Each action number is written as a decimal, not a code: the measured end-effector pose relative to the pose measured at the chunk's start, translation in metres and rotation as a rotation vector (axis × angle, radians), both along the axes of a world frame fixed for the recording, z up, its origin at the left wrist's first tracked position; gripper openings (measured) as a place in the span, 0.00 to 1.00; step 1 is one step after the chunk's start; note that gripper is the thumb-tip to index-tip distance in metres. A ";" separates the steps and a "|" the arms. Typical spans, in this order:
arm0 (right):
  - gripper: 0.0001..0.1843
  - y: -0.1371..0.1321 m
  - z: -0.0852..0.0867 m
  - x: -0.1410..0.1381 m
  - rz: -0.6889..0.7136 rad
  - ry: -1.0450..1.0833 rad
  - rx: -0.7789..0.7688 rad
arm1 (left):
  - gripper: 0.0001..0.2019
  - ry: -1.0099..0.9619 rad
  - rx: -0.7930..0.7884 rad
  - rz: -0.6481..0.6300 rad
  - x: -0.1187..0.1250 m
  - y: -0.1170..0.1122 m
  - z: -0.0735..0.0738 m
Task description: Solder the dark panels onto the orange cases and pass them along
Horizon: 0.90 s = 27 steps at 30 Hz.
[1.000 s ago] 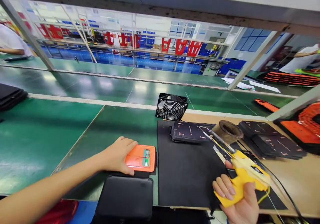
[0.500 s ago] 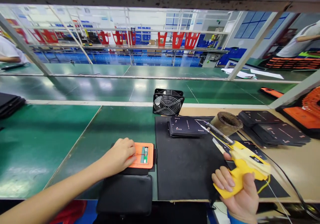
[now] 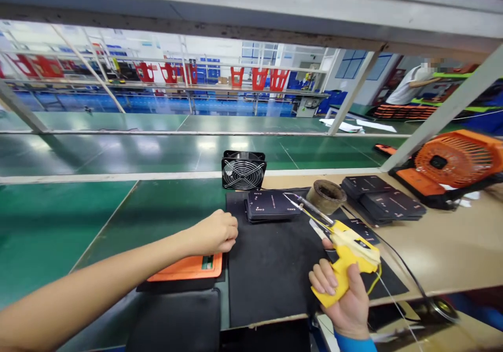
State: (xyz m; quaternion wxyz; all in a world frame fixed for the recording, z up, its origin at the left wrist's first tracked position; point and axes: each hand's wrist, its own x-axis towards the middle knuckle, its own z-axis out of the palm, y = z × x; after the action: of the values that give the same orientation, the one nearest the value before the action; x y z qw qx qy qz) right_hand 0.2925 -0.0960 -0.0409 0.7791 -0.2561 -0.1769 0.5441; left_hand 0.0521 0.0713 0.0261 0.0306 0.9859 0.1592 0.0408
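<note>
My right hand [image 3: 343,294] grips a yellow soldering gun [image 3: 351,255] by its handle, fingers wrapped round it. Its thin metal tip points up and left, over the right end of a stack of black panels with small holes [image 3: 272,205]. My left hand [image 3: 218,232] is above the left edge of the black mat [image 3: 267,268], fingers curled closed; whether anything is inside them is hidden. Partly under the left wrist lies an orange panel [image 3: 188,269] with a green circuit board [image 3: 207,262] in its opening. A black flat case [image 3: 176,320] lies nearer me.
A black square fan [image 3: 243,171] stands behind the mat. Right of it are a brown round pot [image 3: 326,196], more stacked black panels [image 3: 387,200] and an orange fan [image 3: 451,158]. A cable [image 3: 401,260] runs along the right. Shelf posts [image 3: 356,90] rise behind; a person [image 3: 408,82] is far right.
My left hand has lifted off the orange panel and moved right, towards the mat. My right hand still grips the soldering gun. The view has swung right and up.
</note>
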 end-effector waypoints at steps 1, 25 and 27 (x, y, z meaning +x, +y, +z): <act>0.20 0.000 -0.001 0.000 -0.005 -0.007 0.003 | 0.08 -0.022 -0.012 0.029 0.007 0.003 0.003; 0.23 -0.006 0.001 -0.003 0.021 0.022 0.055 | 0.25 -0.080 -0.103 0.274 -0.041 -0.032 -0.008; 0.25 -0.009 0.001 -0.008 0.021 -0.037 0.041 | 0.24 -0.098 -0.168 0.364 -0.056 -0.037 -0.013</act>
State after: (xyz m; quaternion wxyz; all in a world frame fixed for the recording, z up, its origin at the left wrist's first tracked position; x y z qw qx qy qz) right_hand 0.2845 -0.1055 -0.0399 0.7750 -0.2484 -0.2050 0.5437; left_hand -0.0039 0.0348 0.0130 0.1127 0.9317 0.3358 0.0801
